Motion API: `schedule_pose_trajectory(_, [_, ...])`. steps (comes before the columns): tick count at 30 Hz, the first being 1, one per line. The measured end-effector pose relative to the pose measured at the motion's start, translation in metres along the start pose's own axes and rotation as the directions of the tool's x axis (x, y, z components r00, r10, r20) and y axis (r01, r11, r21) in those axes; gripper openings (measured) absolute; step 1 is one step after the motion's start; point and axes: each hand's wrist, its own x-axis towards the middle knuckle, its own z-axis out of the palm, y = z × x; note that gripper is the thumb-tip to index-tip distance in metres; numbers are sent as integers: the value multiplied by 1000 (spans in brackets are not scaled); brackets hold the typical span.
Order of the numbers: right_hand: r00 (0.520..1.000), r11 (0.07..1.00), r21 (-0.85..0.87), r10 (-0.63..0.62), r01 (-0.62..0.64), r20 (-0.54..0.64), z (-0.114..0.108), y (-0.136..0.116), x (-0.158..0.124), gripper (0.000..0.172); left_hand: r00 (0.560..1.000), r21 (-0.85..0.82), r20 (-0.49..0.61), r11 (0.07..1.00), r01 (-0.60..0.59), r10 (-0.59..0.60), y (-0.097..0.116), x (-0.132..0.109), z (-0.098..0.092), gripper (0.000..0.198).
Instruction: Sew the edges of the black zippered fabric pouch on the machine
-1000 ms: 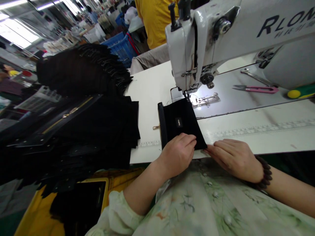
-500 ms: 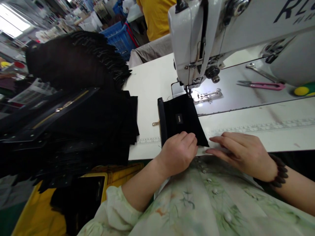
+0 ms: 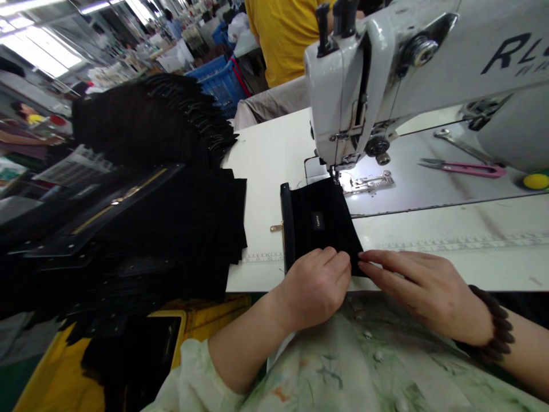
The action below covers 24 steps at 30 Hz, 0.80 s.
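- The white sewing table [image 3: 274, 149] is printed along its near side with a ruler scale [image 3: 454, 245], whose numerals are too small to be read.
- The room is a crowded workshop: a blue plastic crate [image 3: 221, 86] and a co-worker in a yellow shirt [image 3: 287, 34] are seen beyond the table.
- A stack of black fabric pieces [image 3: 171, 229] is piled to the left of the table.
- Large letters "RL" [image 3: 506, 54] are shown on the white sewing machine [image 3: 355, 86].
- A black pouch [image 3: 319, 229] lies on the table, its far corner under the presser foot [image 3: 334, 174]; a gold zipper pull [image 3: 277, 228] sticks out at its left.
- Its small label [image 3: 318, 221] cannot be read.
- The pouch is pressed down by the left hand [image 3: 315, 289], not clenched.
- The pouch's near corner is touched by the extended fingers of the right hand [image 3: 422, 292], which is not grasping.
- Pink-handled thread snips [image 3: 463, 169] are placed on the machine bed.
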Motion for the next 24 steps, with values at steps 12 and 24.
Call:
schedule_pose_trajectory(12, [992, 993, 52, -105, 101, 68, -14, 11, 6, 28, 972, -225, 149, 951, 213, -183, -45, 38, -1, 65])
schedule_pose_trajectory(24, [974, 993, 5, -117, 118, 196, -1, 15, 17, 40, 946, -107, 213, 957, 271, -244, -62, 37, 27, 44])
